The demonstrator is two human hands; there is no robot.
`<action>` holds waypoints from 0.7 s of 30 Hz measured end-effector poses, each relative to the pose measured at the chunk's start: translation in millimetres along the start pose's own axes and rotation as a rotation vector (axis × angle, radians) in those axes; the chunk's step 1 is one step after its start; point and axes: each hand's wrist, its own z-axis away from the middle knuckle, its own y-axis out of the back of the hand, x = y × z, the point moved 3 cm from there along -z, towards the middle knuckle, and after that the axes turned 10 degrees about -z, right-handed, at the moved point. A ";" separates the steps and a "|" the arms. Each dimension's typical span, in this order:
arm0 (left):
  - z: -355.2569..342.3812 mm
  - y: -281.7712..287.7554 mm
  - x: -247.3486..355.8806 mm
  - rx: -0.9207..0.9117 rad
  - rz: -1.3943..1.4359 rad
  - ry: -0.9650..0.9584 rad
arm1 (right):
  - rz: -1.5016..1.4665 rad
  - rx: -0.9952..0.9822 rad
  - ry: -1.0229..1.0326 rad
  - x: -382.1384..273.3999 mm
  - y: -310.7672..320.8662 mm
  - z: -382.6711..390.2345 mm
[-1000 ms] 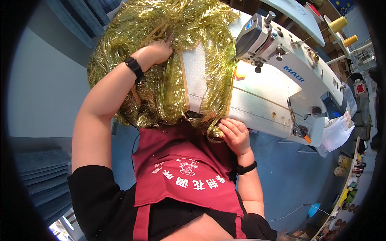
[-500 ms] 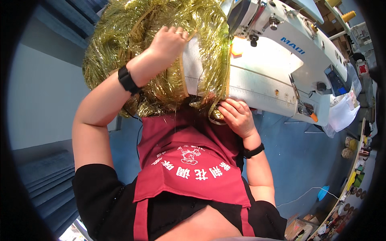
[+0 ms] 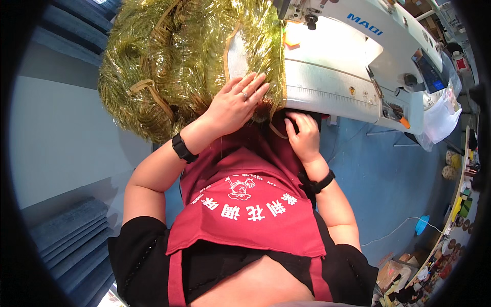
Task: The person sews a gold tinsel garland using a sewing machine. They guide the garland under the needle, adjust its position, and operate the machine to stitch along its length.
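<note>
A heap of gold tinsel fringe [image 3: 174,66] with a tan edging band lies over the left of the white sewing machine bed [image 3: 327,89]. My left hand [image 3: 238,102] rests flat on the fringe near the bed's front edge, fingers stretched out and a ring on one of them. One length of fringe runs along the bed below the machine's head, its band [image 3: 283,77] facing right. The band's loose end loops down over the front edge. Just right of that loop is my right hand [image 3: 304,135], its fingers loosely bent and thumb apart, with nothing visible in it.
The sewing machine arm [image 3: 353,25] reaches in from the upper right. Tweezers [image 3: 375,82] and an orange-handled tool [image 3: 401,118] lie at the bed's right end. A white plastic bag [image 3: 442,115] hangs beyond. A red apron [image 3: 245,204] covers my lap.
My left hand has come down and right from the upper fringe, going from closed on the band to flat. My right hand has let go of the fringe's lower end and moved slightly away.
</note>
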 end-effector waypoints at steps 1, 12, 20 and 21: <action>0.9 2.4 -1.4 0.010 0.052 0.010 | -0.065 0.011 -0.074 2.4 -6.4 -1.1; -2.7 13.7 22.1 0.124 0.156 0.013 | -0.460 -0.117 -0.277 -8.2 -35.7 0.7; -5.7 10.0 34.5 0.100 0.041 -0.322 | -0.599 -0.219 -0.340 -54.1 -4.9 12.7; -3.2 12.4 36.4 0.088 0.020 -0.420 | -0.572 -0.267 -0.311 -62.2 0.3 11.9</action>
